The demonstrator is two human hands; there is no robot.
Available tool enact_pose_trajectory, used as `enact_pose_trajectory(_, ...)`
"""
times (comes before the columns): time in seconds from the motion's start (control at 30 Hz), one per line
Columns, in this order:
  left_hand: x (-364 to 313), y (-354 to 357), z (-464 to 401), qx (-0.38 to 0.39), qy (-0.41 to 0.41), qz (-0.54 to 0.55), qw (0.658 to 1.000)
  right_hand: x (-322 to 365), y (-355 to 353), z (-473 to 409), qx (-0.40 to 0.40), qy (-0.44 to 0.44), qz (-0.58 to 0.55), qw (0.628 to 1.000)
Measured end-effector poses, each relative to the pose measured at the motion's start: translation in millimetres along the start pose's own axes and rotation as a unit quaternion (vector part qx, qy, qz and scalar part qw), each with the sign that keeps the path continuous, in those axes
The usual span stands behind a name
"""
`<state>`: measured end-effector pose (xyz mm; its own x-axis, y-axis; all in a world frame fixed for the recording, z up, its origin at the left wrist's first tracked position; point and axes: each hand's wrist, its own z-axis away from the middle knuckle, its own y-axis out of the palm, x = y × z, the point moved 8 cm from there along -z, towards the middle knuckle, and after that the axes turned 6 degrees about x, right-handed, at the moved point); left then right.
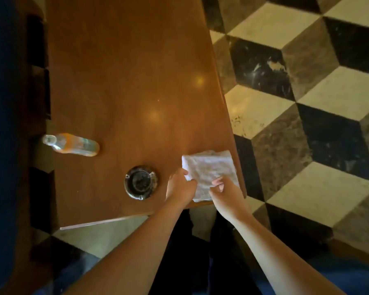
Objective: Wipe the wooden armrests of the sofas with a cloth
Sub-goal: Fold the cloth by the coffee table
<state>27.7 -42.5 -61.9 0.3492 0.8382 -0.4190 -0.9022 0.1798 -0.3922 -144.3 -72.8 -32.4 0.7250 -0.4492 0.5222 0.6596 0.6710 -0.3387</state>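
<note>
A white folded cloth (211,169) lies flat on the near right corner of a polished wooden table (126,81). My left hand (179,186) pinches the cloth's left edge. My right hand (224,192) grips its near edge with thumb and fingers. Both forearms reach in from the bottom of the view. A dark blue sofa (0,124) with a dark wooden frame (38,92) runs along the left side, mostly in shadow; I cannot make out its armrest clearly.
A clear bottle (73,144) stands on the table at the left. A dark round ashtray (141,182) sits just left of my left hand. Right of the table is a checkered marble floor (307,103). The table's near edge is just in front of my legs.
</note>
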Motion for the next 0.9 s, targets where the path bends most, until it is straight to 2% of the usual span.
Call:
enact_pose_trajectory(0.07, 13.2, 6.5, -37.7, -0.005, -0.040, 0.005, 0.999, -21.6, 20.3, -27.3, 0.011, 0.026, -0.033, 0.999)
enact_pose_trajectory(0.17, 30.4, 12.6, -79.1, -0.018, -0.099, 0.082, 0.992, -47.9, 41.5, -48.5, 0.003, 0.049, -0.089, 0.995)
enact_pose_trajectory(0.3, 32.6, 17.6, -110.3, -0.057, -0.102, 0.134, 0.984, -68.9, 68.3, -63.8, -0.016, 0.076, -0.145, 0.986)
enact_pose_trajectory(0.5, 25.3, 36.6, -108.9, 0.014, -0.107, 0.164, 0.981, -62.0, 78.8, -63.0, -0.035, 0.061, -0.190, 0.979)
enact_pose_trajectory(0.57, 14.5, 35.6, -102.1, 0.021, -0.076, 0.137, 0.987, -59.3, 70.9, -60.7, -0.047, 0.058, -0.198, 0.977)
enact_pose_trajectory(0.7, -28.0, 43.4, -63.0, 0.044, 0.037, 0.066, 0.996, -58.4, 39.0, -44.4, -0.071, 0.049, -0.207, 0.975)
enact_pose_trajectory(0.8, -68.9, 58.4, -14.1, 0.072, 0.117, 0.011, 0.991, -52.7, 5.8, -20.9, -0.074, 0.010, -0.177, 0.981)
enact_pose_trajectory(0.9, -127.9, 85.6, 49.8, 0.069, 0.198, -0.052, 0.976, -52.3, -45.2, 20.2, -0.097, -0.035, -0.238, 0.966)
